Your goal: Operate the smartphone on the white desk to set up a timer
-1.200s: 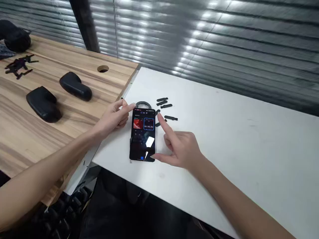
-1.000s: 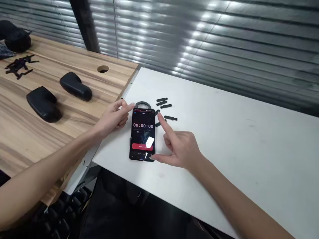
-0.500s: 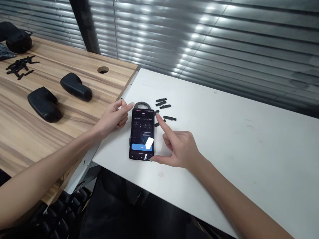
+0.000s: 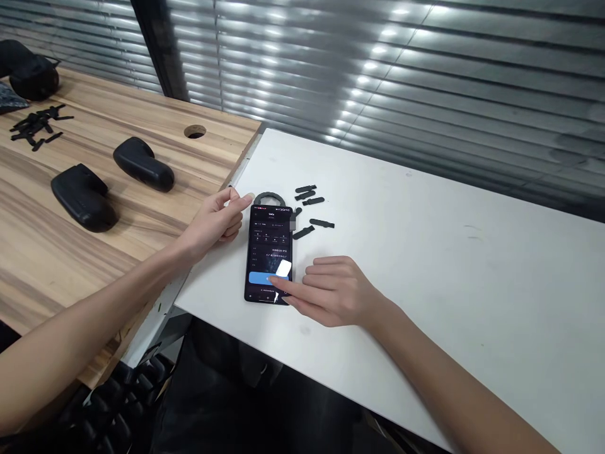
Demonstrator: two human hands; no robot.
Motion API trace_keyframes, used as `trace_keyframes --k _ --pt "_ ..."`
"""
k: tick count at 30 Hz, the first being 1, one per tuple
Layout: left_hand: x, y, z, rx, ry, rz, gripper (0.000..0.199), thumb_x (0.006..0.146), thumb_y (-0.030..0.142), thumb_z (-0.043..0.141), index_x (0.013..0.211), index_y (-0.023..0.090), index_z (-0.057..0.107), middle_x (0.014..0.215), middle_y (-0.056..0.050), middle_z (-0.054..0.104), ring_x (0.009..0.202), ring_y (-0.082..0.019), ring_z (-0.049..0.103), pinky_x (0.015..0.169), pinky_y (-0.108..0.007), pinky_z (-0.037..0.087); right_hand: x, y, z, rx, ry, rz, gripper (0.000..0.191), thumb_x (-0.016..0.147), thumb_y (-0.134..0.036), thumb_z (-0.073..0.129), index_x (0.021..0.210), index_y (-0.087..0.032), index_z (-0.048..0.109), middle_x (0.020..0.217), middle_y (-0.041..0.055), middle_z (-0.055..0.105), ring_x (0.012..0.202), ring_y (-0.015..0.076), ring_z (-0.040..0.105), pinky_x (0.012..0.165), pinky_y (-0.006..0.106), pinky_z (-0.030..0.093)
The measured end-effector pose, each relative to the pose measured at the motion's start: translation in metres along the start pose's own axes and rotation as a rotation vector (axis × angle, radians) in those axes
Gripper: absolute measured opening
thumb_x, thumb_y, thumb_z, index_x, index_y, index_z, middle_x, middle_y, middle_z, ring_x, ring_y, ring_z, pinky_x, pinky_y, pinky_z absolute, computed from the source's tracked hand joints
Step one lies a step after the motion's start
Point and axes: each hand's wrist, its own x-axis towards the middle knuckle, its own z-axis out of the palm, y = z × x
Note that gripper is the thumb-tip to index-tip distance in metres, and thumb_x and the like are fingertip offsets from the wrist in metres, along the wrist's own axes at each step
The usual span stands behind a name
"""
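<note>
The right hand (image 4: pixel 333 293) lies open, one fingertip on the smartphone (image 4: pixel 269 252), which sits near the white surface's (image 4: pixel 425 284) left edge; the left hand (image 4: pixel 212 221) hangs empty beside it. Thin, slippery glass: best lifted by its long edges.

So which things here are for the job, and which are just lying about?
For the job:
phone, touched by the right hand
left hand, beside it
black strips
dark ring

Lying about:
two black padded shapes
small black pieces on the wooden table
</note>
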Motion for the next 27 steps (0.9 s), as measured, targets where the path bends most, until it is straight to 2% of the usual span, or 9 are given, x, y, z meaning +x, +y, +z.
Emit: trace_keyframes --k 3,8,17,22,27 --pt "0.0001 0.0006 0.0009 -0.002 0.004 -0.003 0.053 0.094 0.047 0.079 0.076 0.023 0.035 0.055 0.012 0.022 0.045 -0.006 0.018 0.043 -0.019 0.017 0.0003 -0.0003 -0.0002 -0.020 0.007 0.014 0.026 0.104 -0.015 0.063 0.128 -0.019 0.073 0.057 -0.0097 0.057 0.048 0.0102 0.048 0.049 0.030 0.033" --pt "-0.0002 0.0014 0.0020 -0.006 0.008 -0.003 0.049 0.098 0.043 0.074 0.075 0.023 0.035 0.054 0.012 0.022 0.045 -0.006 0.018 0.043 -0.019 0.017 -0.0023 0.0016 0.0008 -0.023 0.099 0.031 0.036 0.103 -0.014 0.063 0.138 -0.020 0.069 0.054 -0.0121 0.049 0.045 0.0101 0.041 0.046 0.030 0.030" --pt "-0.0003 0.0012 0.0015 -0.007 0.010 -0.008 0.049 0.098 0.043 0.075 0.075 0.023 0.036 0.054 0.012 0.023 0.044 -0.006 0.018 0.043 -0.019 0.018 -0.0017 0.0017 -0.0001 -0.018 0.088 0.039 0.051 0.103 -0.019 0.066 0.153 -0.017 0.058 0.054 -0.0115 0.051 0.044 0.0120 0.045 0.045 0.030 0.033" --pt "-0.0004 0.0021 0.0022 -0.012 0.017 -0.021 0.049 0.097 0.043 0.076 0.075 0.023 0.036 0.053 0.012 0.023 0.044 -0.006 0.018 0.042 -0.019 0.017 -0.0008 0.0011 -0.0012 -0.023 0.079 0.067 0.047 0.102 -0.015 0.065 0.150 -0.013 0.060 0.055 -0.0103 0.053 0.044 0.0116 0.044 0.045 0.029 0.034" --pt "-0.0006 0.0012 0.0023 -0.008 0.011 -0.005 0.050 0.097 0.043 0.076 0.075 0.023 0.036 0.053 0.012 0.023 0.043 -0.006 0.018 0.042 -0.019 0.018 -0.0007 0.0006 -0.0019 -0.012 0.053 0.064 0.050 0.102 -0.015 0.066 0.152 -0.015 0.059 0.057 -0.0100 0.057 0.045 0.0115 0.047 0.046 0.029 0.034"
